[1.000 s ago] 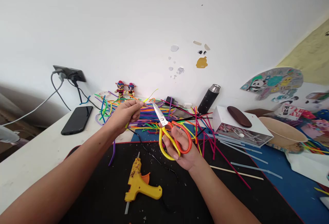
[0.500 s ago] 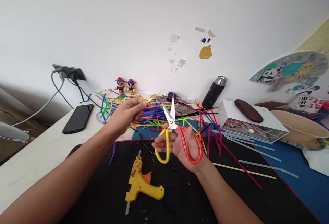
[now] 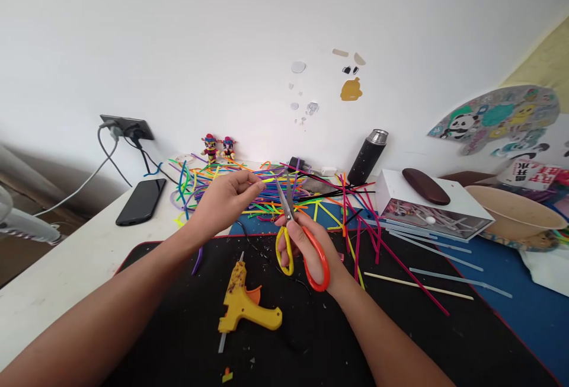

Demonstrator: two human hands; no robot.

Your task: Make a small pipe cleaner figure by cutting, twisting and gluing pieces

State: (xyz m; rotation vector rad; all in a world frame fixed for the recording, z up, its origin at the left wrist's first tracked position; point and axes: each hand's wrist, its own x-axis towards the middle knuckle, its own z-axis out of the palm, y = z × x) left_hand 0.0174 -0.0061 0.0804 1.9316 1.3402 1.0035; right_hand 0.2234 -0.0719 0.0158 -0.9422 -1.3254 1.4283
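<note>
My left hand (image 3: 229, 200) is closed, pinching a yellow pipe cleaner (image 3: 269, 180) between thumb and forefinger. A short end of it sticks out to the right, close to the scissor tips. My right hand (image 3: 313, 245) holds a pair of scissors (image 3: 290, 215) with one yellow handle and one red handle. Its thumb and fingers are in the handle loops, and the blades are slightly apart, pointing up and away. Whether a blade touches the pipe cleaner I cannot tell. Beyond both hands lies a pile of colourful pipe cleaners (image 3: 249, 194).
A yellow glue gun (image 3: 251, 310) lies on the black mat (image 3: 178, 316), with a small yellow-orange piece (image 3: 227, 376) nearer me. Left is a phone (image 3: 141, 202). Right are glue sticks (image 3: 457, 282), a wooden stick (image 3: 418, 286), a white box (image 3: 438, 206) and a black flask (image 3: 368, 157).
The scissor blades have closed partway and moved left toward my left hand. My right fingers have gone from spread to curled round the handles. Less of the yellow pipe cleaner shows.
</note>
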